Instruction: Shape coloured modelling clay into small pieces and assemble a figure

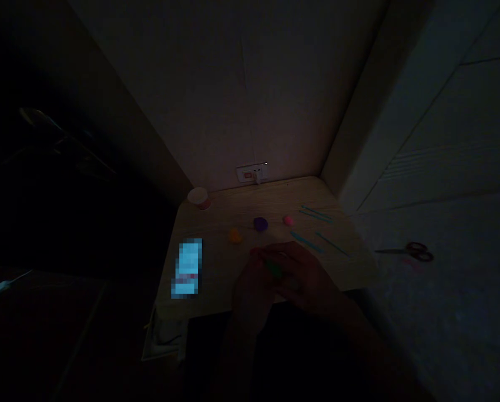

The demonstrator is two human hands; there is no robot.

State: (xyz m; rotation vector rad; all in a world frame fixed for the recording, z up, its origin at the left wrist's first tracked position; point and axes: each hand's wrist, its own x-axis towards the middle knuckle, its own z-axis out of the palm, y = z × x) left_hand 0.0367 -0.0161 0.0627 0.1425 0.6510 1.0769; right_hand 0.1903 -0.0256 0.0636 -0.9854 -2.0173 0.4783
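The light is very dim. Over the front of the small wooden table, my left hand and my right hand meet, both with curled fingers. A small green piece shows between them, held by the fingers of my right hand. At the fingertips of my left hand there is a reddish spot; whether it is a separate thing is too dark to tell. Just beyond my hands lie an orange lump, a purple lump and a pink lump that look like modelling clay.
Several thin blue-green tools lie on the table's right side. A paper cup stands at the back left, and a lit phone lies at the left. Scissors are off to the right. A wall socket is behind the table.
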